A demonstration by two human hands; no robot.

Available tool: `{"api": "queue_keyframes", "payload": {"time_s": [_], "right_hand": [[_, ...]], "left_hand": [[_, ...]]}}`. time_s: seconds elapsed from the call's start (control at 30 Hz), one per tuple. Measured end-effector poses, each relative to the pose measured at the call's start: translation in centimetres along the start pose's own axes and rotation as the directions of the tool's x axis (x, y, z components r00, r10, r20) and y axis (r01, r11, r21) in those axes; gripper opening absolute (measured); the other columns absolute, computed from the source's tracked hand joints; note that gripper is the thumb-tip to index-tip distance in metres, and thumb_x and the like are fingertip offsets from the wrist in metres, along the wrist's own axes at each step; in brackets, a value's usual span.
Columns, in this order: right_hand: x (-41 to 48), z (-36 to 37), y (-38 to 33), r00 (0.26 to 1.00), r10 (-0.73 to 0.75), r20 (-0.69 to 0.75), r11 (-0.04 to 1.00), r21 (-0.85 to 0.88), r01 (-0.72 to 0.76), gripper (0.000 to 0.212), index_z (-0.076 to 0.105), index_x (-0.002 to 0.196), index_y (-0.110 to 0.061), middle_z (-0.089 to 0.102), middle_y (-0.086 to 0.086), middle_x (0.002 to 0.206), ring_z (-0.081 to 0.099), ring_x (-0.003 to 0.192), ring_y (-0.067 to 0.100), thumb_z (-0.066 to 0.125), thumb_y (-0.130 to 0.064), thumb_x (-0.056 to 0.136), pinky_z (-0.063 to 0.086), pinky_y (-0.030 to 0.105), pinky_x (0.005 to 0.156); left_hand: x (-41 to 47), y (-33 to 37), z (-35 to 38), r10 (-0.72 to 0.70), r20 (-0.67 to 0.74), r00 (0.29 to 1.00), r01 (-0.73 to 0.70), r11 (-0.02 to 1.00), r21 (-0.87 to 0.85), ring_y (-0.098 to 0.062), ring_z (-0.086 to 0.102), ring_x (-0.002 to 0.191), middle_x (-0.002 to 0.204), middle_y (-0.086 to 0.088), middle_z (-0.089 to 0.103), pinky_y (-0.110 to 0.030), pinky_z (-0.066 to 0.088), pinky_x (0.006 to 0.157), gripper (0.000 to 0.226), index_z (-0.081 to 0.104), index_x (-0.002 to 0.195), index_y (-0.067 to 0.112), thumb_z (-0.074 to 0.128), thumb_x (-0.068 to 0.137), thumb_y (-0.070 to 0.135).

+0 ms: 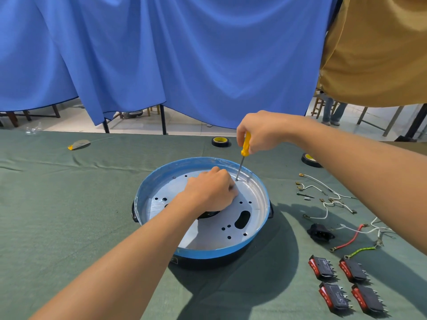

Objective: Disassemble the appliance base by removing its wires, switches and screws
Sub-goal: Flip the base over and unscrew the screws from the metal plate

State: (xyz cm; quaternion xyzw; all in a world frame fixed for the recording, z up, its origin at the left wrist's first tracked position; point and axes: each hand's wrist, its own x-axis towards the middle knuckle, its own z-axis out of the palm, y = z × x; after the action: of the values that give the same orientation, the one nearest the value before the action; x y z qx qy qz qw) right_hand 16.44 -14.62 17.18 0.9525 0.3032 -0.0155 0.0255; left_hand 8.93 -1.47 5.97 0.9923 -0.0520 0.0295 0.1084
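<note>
The round appliance base (pixel 254 236) lies on the green cloth, with a blue rim and a silver inner plate full of holes. My right hand (pixel 263 132) grips a yellow-handled screwdriver (pixel 245 144) held nearly upright, its tip set on a screw (pixel 236 179) near the plate's far edge. My left hand (pixel 211 189) rests inside the base with its fingers curled, right beside the screw; whether it holds anything is hidden. Several red-and-black switches (pixel 346 285) and loose wires (pixel 328 197) lie on the cloth to the right.
A black power socket (pixel 320 232) sits among the wires. Two rolls of black tape (pixel 220 141) (pixel 310 160) lie beyond the base. A small grey-yellow object (pixel 78 144) lies far left. A blue curtain hangs behind the table; a person in a tan shirt (pixel 379 49) stands at the upper right.
</note>
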Motion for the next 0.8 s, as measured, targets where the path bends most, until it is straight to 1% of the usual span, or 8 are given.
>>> {"api": "queue_keyframes", "payload": {"time_s": [0.07, 0.13, 0.23, 0.37, 0.43, 0.5, 0.63, 0.8], "right_hand": [[0.0, 0.1, 0.1, 1.0, 0.007, -0.006, 1.0, 0.013, -0.007, 0.014, 0.069, 0.097, -0.024, 0.064, -0.002, 0.089, 0.062, 0.087, 0.023, 0.072, -0.028, 0.083, 0.047, 0.028, 0.059], [0.0, 0.3, 0.0, 1.0, 0.01, -0.016, 0.999, 0.035, -0.009, 0.012, 0.069, 0.092, -0.025, 0.066, 0.001, 0.092, 0.065, 0.091, 0.027, 0.069, -0.034, 0.085, 0.053, 0.032, 0.067], [0.0, 0.4, 0.0, 1.0, -0.005, -0.029, 0.999, 0.046, 0.006, 0.015, 0.069, 0.091, -0.022, 0.067, 0.005, 0.094, 0.065, 0.093, 0.03, 0.065, -0.036, 0.087, 0.053, 0.035, 0.071], [0.0, 0.4, 0.1, 0.999, -0.016, -0.036, 0.998, 0.053, 0.018, 0.013, 0.07, 0.095, -0.021, 0.067, 0.007, 0.095, 0.065, 0.093, 0.03, 0.061, -0.029, 0.088, 0.053, 0.036, 0.07], [0.0, 0.4, 0.3, 0.999, -0.028, -0.042, 0.998, 0.058, 0.03, 0.014, 0.07, 0.096, -0.02, 0.067, 0.007, 0.095, 0.064, 0.093, 0.029, 0.06, -0.028, 0.088, 0.052, 0.035, 0.067], [0.1, 0.4, 0.5, 0.998, -0.039, -0.048, 0.997, 0.069, 0.042, 0.017, 0.07, 0.096, -0.019, 0.067, 0.007, 0.095, 0.064, 0.093, 0.029, 0.06, -0.032, 0.09, 0.052, 0.035, 0.067], [0.2, 0.5, 0.8, 0.997, -0.058, -0.057, 0.996, 0.068, 0.062, 0.022, 0.07, 0.092, -0.017, 0.069, 0.008, 0.093, 0.064, 0.092, 0.028, 0.06, -0.037, 0.089, 0.053, 0.035, 0.069], [0.3, 0.6, 1.2, 0.997, -0.063, -0.05, 0.995, 0.074, 0.066, 0.024, 0.07, 0.093, -0.017, 0.068, 0.008, 0.094, 0.064, 0.095, 0.029, 0.058, -0.037, 0.09, 0.051, 0.034, 0.067]], "left_hand": [[0.2, 0.3, 0.1, -0.051, 0.009, 0.999, 0.051, 0.999, -0.009, -0.028, 0.052, 0.1, 0.116, -0.003, 0.052, -0.039, 0.04, 0.071, 0.031, 0.059, 0.106, 0.018, 0.049, 0.094, 0.044], [0.4, 0.5, 0.2, -0.128, 0.011, 0.992, 0.128, 0.992, -0.022, -0.028, 0.047, 0.108, 0.118, -0.005, 0.048, -0.047, 0.043, 0.088, 0.035, 0.048, 0.104, 0.016, 0.052, 0.092, 0.048], [1.2, 0.7, 0.3, -0.235, -0.013, 0.972, 0.233, 0.968, -0.092, -0.028, 0.044, 0.115, 0.122, -0.006, 0.047, -0.053, 0.041, 0.097, 0.049, 0.05, 0.114, 0.012, 0.058, 0.088, 0.053], [2.7, 0.7, 0.3, -0.387, -0.057, 0.92, 0.365, 0.901, -0.234, -0.028, 0.042, 0.118, 0.123, -0.009, 0.048, -0.047, 0.042, 0.098, 0.056, 0.06, 0.114, 0.011, 0.067, 0.08, 0.055], [3.2, 0.6, 0.2, -0.448, -0.038, 0.893, 0.427, 0.872, -0.242, -0.029, 0.039, 0.119, 0.123, -0.009, 0.047, -0.043, 0.041, 0.097, 0.055, 0.061, 0.113, 0.015, 0.07, 0.077, 0.056], [3.5, 0.4, 0.1, -0.508, -0.023, 0.861, 0.486, 0.837, -0.252, -0.029, 0.037, 0.119, 0.123, -0.009, 0.046, -0.042, 0.037, 0.095, 0.056, 0.059, 0.114, 0.017, 0.073, 0.076, 0.055], [4.0, 0.5, -0.5, -0.6, 0.031, 0.799, 0.585, 0.765, -0.268, -0.03, 0.036, 0.122, 0.128, -0.011, 0.044, -0.04, 0.035, 0.1, 0.065, 0.05, 0.121, 0.014, 0.077, 0.074, 0.051], [4.6, 0.9, -1.5, -0.638, 0.129, 0.759, 0.642, 0.701, -0.311, -0.029, 0.039, 0.12, 0.125, -0.012, 0.048, -0.04, 0.038, 0.103, 0.062, 0.043, 0.109, 0.014, 0.078, 0.073, 0.051]]}}
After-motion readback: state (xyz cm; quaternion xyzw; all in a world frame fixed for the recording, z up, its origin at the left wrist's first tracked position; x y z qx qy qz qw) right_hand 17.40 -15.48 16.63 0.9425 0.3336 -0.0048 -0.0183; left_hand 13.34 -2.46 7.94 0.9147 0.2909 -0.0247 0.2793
